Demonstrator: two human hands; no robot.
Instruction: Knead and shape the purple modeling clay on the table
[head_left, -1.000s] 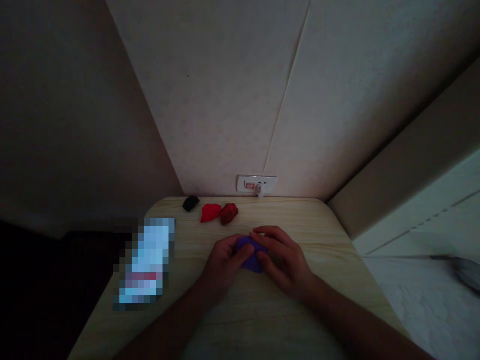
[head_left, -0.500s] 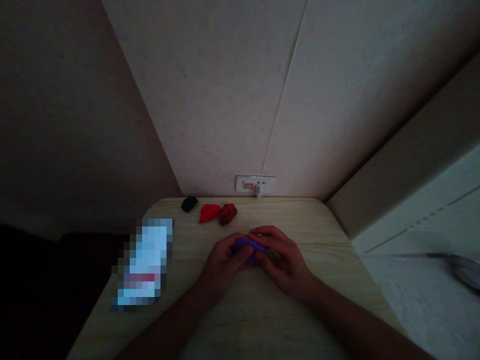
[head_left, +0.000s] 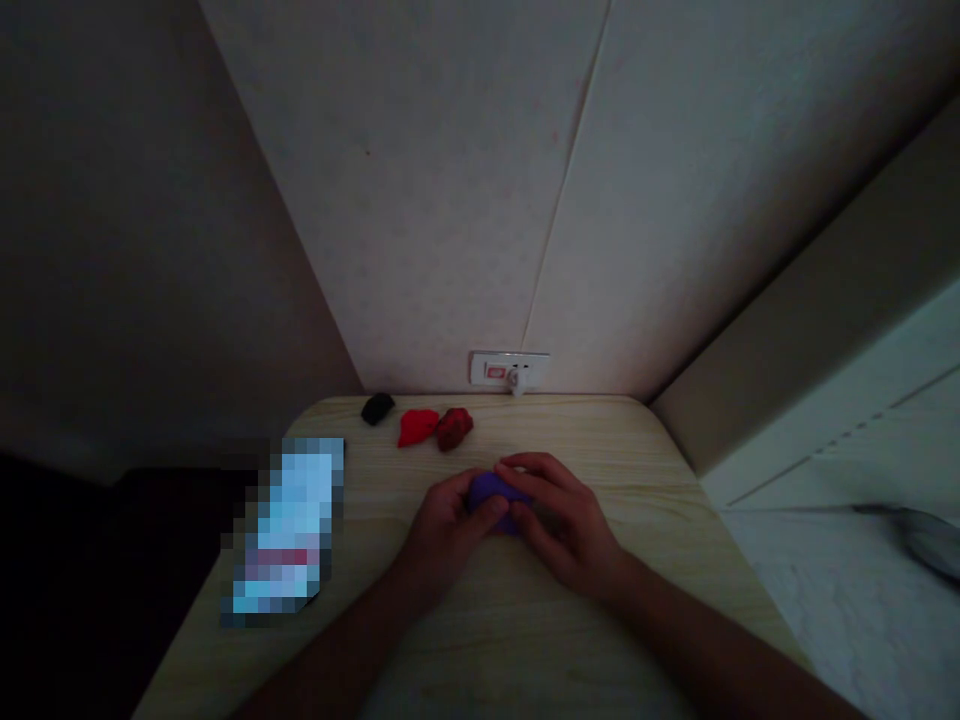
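Note:
A lump of purple modelling clay [head_left: 491, 488] is held between both hands, just over the wooden tabletop. My left hand [head_left: 442, 525] wraps its left side, with the thumb pressed on the near face. From the right, my right hand [head_left: 574, 525] grips the same lump, its fingers over the top and its thumb low on the near side. The two thumb tips almost meet. Fingers cover much of the clay, so its full shape is hidden. Beyond the hands lie a bright red lump [head_left: 418, 427], a mottled dark red lump [head_left: 454, 429] touching it, and a black lump [head_left: 377, 408].
On the left of the wooden table [head_left: 570, 425] lies a lit, pixelated screen [head_left: 289, 520], probably a phone. A wall socket [head_left: 510, 369] with a plug in it sits just above the table's back edge. A pale cabinet [head_left: 840, 400] stands to the right.
The thumbs have shifted slightly on the purple clay, while both hands keep their hold in nearly the same place. The other lumps have not moved.

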